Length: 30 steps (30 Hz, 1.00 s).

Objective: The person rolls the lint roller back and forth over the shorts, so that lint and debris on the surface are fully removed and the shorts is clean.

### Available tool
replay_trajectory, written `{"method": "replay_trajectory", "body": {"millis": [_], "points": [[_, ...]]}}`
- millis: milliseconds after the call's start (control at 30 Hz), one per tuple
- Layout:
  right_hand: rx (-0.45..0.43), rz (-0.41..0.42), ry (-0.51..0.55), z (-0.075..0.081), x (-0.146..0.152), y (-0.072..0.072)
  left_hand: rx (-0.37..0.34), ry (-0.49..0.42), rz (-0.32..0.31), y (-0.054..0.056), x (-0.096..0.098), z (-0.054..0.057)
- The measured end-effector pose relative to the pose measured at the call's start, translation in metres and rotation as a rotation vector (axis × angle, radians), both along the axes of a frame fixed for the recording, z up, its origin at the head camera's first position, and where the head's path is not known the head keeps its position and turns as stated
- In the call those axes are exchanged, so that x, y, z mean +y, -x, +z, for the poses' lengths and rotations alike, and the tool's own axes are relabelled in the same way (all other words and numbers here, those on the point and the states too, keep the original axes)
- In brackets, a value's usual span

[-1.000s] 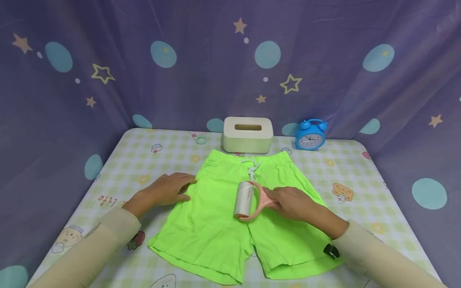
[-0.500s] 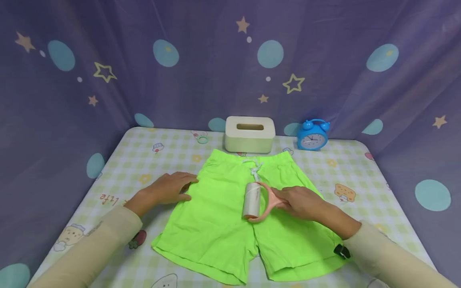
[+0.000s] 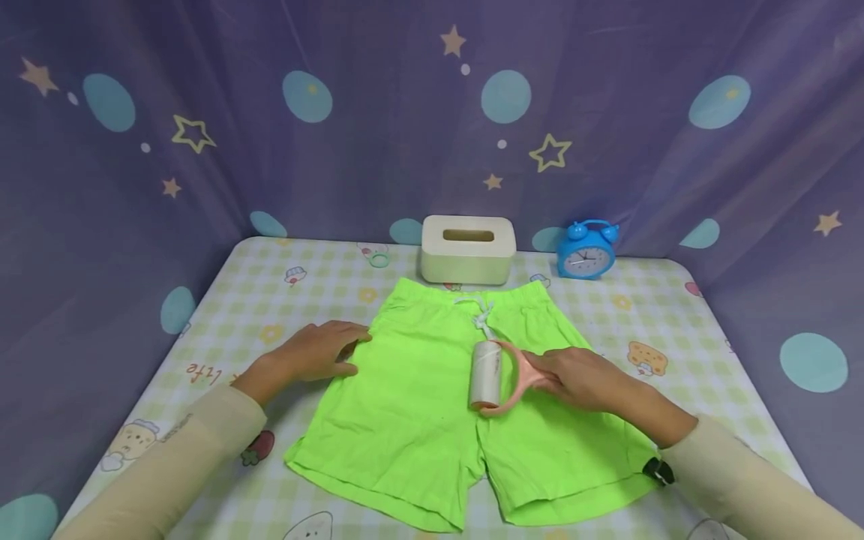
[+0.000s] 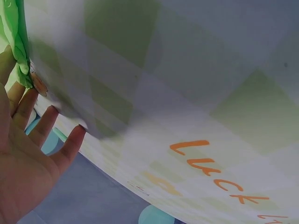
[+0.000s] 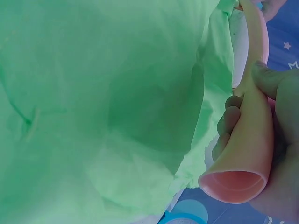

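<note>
Bright green shorts (image 3: 405,405) with a white drawstring (image 3: 482,319) lie spread flat on the table. My right hand (image 3: 583,379) grips the pink handle of a lint roller (image 3: 486,375), whose white roll lies against the middle of the shorts below the drawstring. In the right wrist view, fingers and thumb wrap round the lint roller's hollow handle (image 5: 247,135). My left hand (image 3: 317,351) rests at the left edge of the shorts. The left wrist view shows that hand's fingers (image 4: 44,126) spread and gently bent, touching the fabric and the table.
A pale green tissue box (image 3: 466,259) with a white lid stands just behind the waistband. To its right is a blue alarm clock (image 3: 586,251). A checked cloth (image 3: 256,281) with printed figures covers the table, and a purple starry curtain (image 3: 378,165) hangs behind.
My right hand has moved the lint roller a little to the right across the shorts. The left hand has stayed at the left edge.
</note>
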State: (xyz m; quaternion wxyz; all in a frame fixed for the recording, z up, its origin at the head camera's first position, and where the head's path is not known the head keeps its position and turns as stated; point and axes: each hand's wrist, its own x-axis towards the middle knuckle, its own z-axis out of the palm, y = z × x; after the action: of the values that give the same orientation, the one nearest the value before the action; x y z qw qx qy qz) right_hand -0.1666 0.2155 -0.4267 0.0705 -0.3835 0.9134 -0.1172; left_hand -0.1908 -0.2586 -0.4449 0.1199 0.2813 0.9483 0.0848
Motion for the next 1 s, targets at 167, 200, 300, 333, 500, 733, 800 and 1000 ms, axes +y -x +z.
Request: {"method": "replay_trajectory", "body": {"millis": [167,200,300,333,500,733,800,1000], "points": [[0.014,-0.004,0.007,0.001,0.009,-0.001,0.007,0.013,-0.004,0.001,0.001,0.0],[0.017,-0.002,0.009,0.001,0.011,-0.001,0.007,0.017,-0.003,0.001,0.001,0.0],[0.018,-0.007,0.004,0.001,0.017,-0.002,0.005,0.022,-0.004,0.002,0.0,0.0],[0.019,-0.008,0.0,0.002,0.019,-0.002,0.001,0.021,-0.002,0.002,0.0,-0.001],[0.018,-0.007,0.001,0.001,0.031,-0.001,-0.003,0.021,-0.004,0.003,0.0,-0.002],[0.032,-0.003,0.042,0.0,0.048,-0.004,-0.001,0.012,-0.012,0.004,0.003,0.0],[0.039,-0.01,0.029,0.002,0.053,-0.005,0.0,0.011,-0.009,0.004,0.003,0.001],[0.09,-0.026,-0.033,0.009,0.067,-0.006,-0.017,0.02,0.013,0.003,0.002,0.001]]}}
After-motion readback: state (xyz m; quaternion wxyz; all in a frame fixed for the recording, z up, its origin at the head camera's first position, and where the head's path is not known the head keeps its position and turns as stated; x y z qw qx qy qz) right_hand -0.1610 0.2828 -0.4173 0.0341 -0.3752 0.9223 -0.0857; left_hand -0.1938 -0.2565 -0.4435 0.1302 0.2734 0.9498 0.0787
